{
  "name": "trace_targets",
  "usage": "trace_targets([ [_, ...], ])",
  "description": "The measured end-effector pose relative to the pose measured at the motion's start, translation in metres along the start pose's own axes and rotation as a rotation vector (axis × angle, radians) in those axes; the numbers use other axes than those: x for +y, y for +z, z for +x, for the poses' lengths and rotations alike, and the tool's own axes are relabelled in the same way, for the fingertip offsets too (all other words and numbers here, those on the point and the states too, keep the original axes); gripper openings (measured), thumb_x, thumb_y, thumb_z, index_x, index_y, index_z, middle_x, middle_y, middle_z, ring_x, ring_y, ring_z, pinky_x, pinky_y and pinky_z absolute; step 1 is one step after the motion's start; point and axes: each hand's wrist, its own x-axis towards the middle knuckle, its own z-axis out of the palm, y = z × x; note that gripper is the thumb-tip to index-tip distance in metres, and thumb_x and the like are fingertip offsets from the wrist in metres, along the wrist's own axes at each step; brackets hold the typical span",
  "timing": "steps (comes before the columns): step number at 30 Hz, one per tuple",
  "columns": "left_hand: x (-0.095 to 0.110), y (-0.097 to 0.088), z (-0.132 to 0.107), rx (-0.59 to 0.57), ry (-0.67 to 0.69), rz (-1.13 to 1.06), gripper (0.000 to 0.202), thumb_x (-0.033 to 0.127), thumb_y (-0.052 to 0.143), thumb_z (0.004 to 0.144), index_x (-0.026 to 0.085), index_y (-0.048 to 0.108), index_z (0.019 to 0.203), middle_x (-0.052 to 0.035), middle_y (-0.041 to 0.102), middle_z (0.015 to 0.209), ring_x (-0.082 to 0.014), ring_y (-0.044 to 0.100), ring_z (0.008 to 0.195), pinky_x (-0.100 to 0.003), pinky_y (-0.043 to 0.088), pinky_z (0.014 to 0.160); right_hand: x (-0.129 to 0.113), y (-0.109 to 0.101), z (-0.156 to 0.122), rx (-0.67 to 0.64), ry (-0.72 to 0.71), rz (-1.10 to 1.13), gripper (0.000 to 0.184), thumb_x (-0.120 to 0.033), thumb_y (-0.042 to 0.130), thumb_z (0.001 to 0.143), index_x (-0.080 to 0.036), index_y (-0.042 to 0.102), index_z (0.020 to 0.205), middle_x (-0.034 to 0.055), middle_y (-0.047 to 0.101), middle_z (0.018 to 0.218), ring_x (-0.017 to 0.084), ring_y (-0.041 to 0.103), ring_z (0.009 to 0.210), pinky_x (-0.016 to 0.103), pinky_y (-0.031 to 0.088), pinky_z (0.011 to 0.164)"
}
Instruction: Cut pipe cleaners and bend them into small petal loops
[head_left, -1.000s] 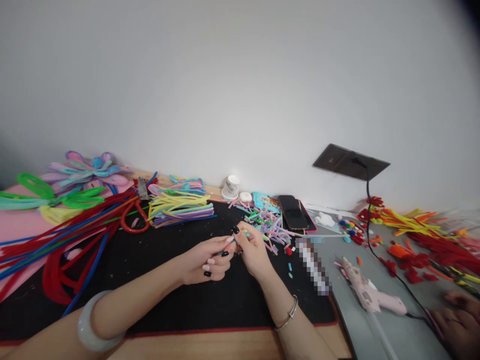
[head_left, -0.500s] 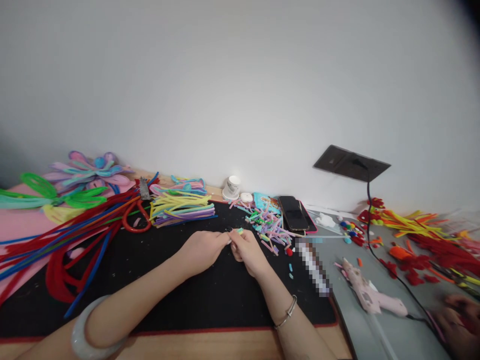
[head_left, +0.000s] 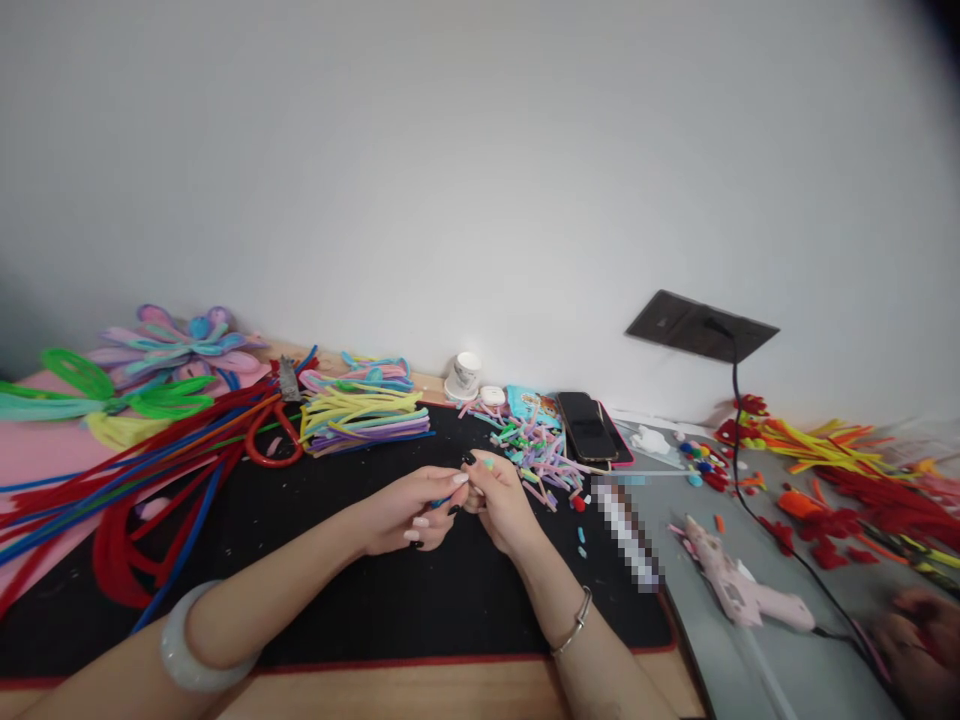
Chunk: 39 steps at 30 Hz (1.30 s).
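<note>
The left grip (head_left: 414, 517) is pinched on a small blue piece (head_left: 441, 503); the right grip (head_left: 501, 502), touching it, is closed on a pale green tip (head_left: 488, 464). Whether these join is hidden. Were either to slacken, its bit could drop to the mat (head_left: 420, 610) underneath or be lost among cut pieces (head_left: 536, 450) just beyond.

I observed: cut pieces (head_left: 536, 450) behind right hand (head_left: 499, 500) | pipe-cleaner bundle (head_left: 364, 418) behind left hand (head_left: 409, 515) | glue gun (head_left: 739, 590) right of mat (head_left: 375, 615)
</note>
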Motion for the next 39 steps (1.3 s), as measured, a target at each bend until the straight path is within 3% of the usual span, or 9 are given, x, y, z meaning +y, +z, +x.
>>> trace_targets([
  [3,-0.002,-0.001,0.003,0.023,0.025,-0.044,0.03,0.044,0.045,0.086,0.018,0.044,0.071,0.0108,0.033,0.037,-0.0041,0.026,0.027,-0.016,0.029,0.035,0.001,-0.002,0.001,0.038,-0.012,-0.024,0.039,-0.043,0.056,0.08,-0.019,0.034,0.058,-0.0098,0.026,0.046,0.004,0.016,0.04,0.021,0.012,0.041],
  [8,-0.002,-0.006,0.006,0.218,0.17,0.219,0.038,0.053,0.043,0.084,0.015,0.048,0.082,0.0004,0.058,0.053,-0.009,0.05,0.039,-0.019,0.04,0.041,0.002,-0.008,0.005,0.059,-0.01,-0.117,0.038,-0.046,0.052,0.081,-0.018,0.038,0.059,-0.0083,0.031,0.048,0.004,0.018,0.039,0.021,0.011,0.04],
  [12,0.004,-0.01,0.004,0.335,0.237,0.351,0.035,0.049,0.045,0.083,0.015,0.05,0.08,-0.002,0.063,0.067,-0.0105,0.059,0.055,-0.02,0.044,0.051,0.0,-0.01,0.006,0.083,0.002,-0.131,0.038,-0.046,0.052,0.08,-0.019,0.035,0.06,-0.0098,0.025,0.048,0.004,0.016,0.038,0.021,0.011,0.039],
  [17,0.002,-0.013,0.005,0.317,0.218,0.382,0.032,0.044,0.049,0.082,0.014,0.053,0.074,-0.0006,0.061,0.056,-0.0099,0.055,0.047,-0.02,0.042,0.047,-0.001,-0.01,0.006,0.086,-0.018,-0.195,0.037,-0.046,0.05,0.081,-0.019,0.037,0.059,-0.0098,0.024,0.047,0.005,0.017,0.038,0.022,0.013,0.039],
  [21,-0.001,-0.01,0.004,0.244,0.169,0.16,0.035,0.045,0.051,0.082,0.013,0.053,0.069,0.0008,0.056,0.045,-0.0083,0.049,0.037,-0.018,0.037,0.04,-0.001,-0.009,0.005,0.067,-0.068,-0.182,0.037,-0.045,0.052,0.081,-0.019,0.037,0.059,-0.0089,0.028,0.048,0.005,0.02,0.039,0.022,0.014,0.041],
  [27,0.005,-0.008,0.001,0.2,0.089,-0.013,0.045,0.054,0.046,0.082,0.01,0.058,0.083,-0.0102,0.067,0.069,-0.0151,0.062,0.055,-0.024,0.046,0.053,-0.002,-0.012,0.005,0.098,-0.116,-0.062,0.035,-0.042,0.052,0.082,-0.019,0.036,0.061,-0.0089,0.028,0.048,0.005,0.02,0.04,0.021,0.014,0.041],
  [32,0.007,-0.011,0.001,0.317,0.248,0.313,0.035,0.046,0.052,0.081,0.013,0.059,0.093,-0.0067,0.067,0.081,-0.0147,0.063,0.068,-0.025,0.048,0.061,0.001,-0.015,0.005,0.121,-0.097,-0.248,0.036,-0.041,0.048,0.084,-0.019,0.035,0.058,-0.0082,0.028,0.047,0.006,0.02,0.04,0.022,0.014,0.041],
  [36,0.006,-0.01,-0.001,0.312,0.297,0.6,0.024,0.035,0.054,0.082,0.012,0.061,0.075,-0.0035,0.066,0.066,-0.013,0.061,0.061,-0.025,0.048,0.062,0.002,-0.014,0.003,0.055,-0.063,-0.488,0.036,-0.038,0.045,0.087,-0.018,0.037,0.058,-0.0073,0.03,0.048,0.006,0.022,0.043,0.022,0.017,0.043],
  [39,0.005,-0.01,-0.002,0.265,0.261,0.579,0.028,0.035,0.053,0.083,0.012,0.059,0.068,-0.0043,0.066,0.062,-0.0132,0.061,0.056,-0.025,0.048,0.059,-0.002,-0.012,0.001,-0.008,-0.075,-0.547,0.036,-0.037,0.044,0.087,-0.018,0.039,0.058,-0.0067,0.031,0.05,0.007,0.025,0.045,0.022,0.018,0.044],
])
